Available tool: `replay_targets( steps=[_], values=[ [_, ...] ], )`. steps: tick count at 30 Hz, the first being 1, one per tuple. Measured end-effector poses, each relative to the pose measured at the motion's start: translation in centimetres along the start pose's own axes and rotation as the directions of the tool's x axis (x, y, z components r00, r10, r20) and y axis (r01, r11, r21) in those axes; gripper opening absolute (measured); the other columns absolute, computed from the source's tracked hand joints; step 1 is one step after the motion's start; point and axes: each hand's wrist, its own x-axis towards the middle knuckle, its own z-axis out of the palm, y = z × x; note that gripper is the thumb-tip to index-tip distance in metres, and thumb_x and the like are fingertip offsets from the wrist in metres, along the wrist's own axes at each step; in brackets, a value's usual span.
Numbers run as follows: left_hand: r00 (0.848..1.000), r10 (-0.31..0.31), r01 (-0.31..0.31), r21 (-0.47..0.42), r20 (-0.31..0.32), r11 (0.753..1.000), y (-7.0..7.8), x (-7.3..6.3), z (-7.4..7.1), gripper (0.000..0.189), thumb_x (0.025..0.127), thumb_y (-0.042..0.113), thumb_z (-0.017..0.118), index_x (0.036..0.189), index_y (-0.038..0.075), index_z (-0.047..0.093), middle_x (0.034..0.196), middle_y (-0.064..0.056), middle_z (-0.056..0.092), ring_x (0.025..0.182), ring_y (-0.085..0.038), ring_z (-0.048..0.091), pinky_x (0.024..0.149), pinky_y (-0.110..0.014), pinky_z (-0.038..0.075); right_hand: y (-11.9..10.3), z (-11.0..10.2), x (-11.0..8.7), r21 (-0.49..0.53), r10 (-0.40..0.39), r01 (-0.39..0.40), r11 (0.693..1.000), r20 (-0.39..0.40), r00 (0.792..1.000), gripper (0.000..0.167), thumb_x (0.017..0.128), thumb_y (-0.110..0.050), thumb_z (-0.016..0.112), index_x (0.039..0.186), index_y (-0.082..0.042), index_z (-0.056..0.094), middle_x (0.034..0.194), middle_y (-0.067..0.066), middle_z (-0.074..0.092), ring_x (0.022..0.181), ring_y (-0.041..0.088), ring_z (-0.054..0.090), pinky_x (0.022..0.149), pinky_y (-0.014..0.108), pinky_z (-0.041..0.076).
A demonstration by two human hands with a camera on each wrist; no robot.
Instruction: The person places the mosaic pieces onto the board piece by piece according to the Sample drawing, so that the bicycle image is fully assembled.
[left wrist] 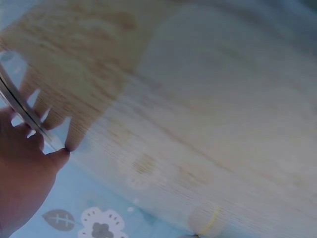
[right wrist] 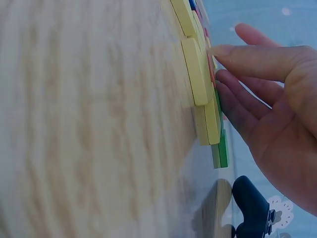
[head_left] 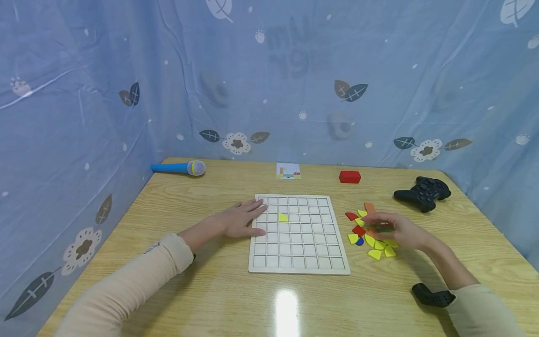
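Note:
A pale wooden grid board (head_left: 299, 270) lies flat mid-table with one yellow quarter-round piece (head_left: 283, 218) in a cell. My left hand (head_left: 242, 220) rests on the board's left edge, fingers spread and thumb apart; the left wrist view has the same hand (left wrist: 25, 168) at the board's rim. To the right of the board is a loose pile of yellow, red, orange, green and blue pieces (head_left: 375, 254). Over it hovers my right hand (head_left: 397, 229), fingers bent slightly. In the right wrist view, its fingertips (right wrist: 224, 75) are at the stacked pieces (right wrist: 198, 74); no piece is visibly gripped.
Along the back are a blue toy microphone (head_left: 177, 167), a small patterned card (head_left: 288, 171) and a red block (head_left: 350, 177). A black game controller (head_left: 423, 193) lies beyond the pile at the right. Blue printed cloth (head_left: 303, 93) hangs behind the table.

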Motion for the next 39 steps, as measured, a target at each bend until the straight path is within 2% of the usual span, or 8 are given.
replay_targets(
  steps=[5, 13, 30, 39],
  values=[
    [1.000, 0.005, -0.005, -0.011, 0.001, 1.000, 0.24, -0.17, -0.30, 0.083, 0.093, 0.067, 0.034, 0.155, 0.020, 0.007, 0.159, -0.004, 0.000, 0.144, -0.023, 0.000, 0.113, -0.050, 0.009, -0.05, -0.05, -0.14, 0.003, -0.011, 0.011, 1.000, 0.001, 1.000, 0.038, 0.087, 0.004, 0.065, 0.122, 0.013, 0.055, 0.116, 0.028, 0.057, 0.102, 0.014, 0.060, 0.081, 0.024, 0.052],
    [1.000, -0.001, 0.001, 0.007, -0.001, 1.000, 0.29, -0.16, -0.37, 0.082, 0.093, 0.067, 0.033, 0.155, 0.020, 0.007, 0.159, -0.004, 0.000, 0.144, -0.023, 0.000, 0.113, -0.049, 0.009, -0.03, -0.32, -0.23, -0.044, 0.045, -0.045, 0.998, -0.004, 0.999, 0.040, 0.087, 0.000, 0.067, 0.124, 0.011, 0.055, 0.117, 0.024, 0.058, 0.100, 0.013, 0.059, 0.082, 0.023, 0.051],
    [1.000, 0.010, -0.010, 0.000, -0.004, 1.000, 0.49, -0.24, -0.45, 0.082, 0.094, 0.065, 0.035, 0.155, 0.019, 0.008, 0.159, -0.005, 0.001, 0.144, -0.024, 0.000, 0.113, -0.051, 0.008, -0.19, -0.23, -0.36, -0.079, 0.026, -0.028, 0.996, -0.027, 0.999, 0.033, 0.088, -0.001, 0.066, 0.119, 0.009, 0.059, 0.111, 0.021, 0.061, 0.097, 0.014, 0.061, 0.078, 0.021, 0.051],
    [1.000, 0.003, -0.003, 0.013, -0.006, 1.000, 0.54, -0.24, -0.40, 0.081, 0.094, 0.065, 0.035, 0.155, 0.019, 0.008, 0.159, -0.005, 0.001, 0.144, -0.024, 0.000, 0.113, -0.051, 0.008, -0.08, -0.22, -0.30, -0.148, 0.023, -0.031, 0.988, -0.053, 0.998, 0.034, 0.085, -0.002, 0.069, 0.117, 0.006, 0.062, 0.108, 0.016, 0.064, 0.093, 0.015, 0.061, 0.077, 0.024, 0.052]
  ],
)
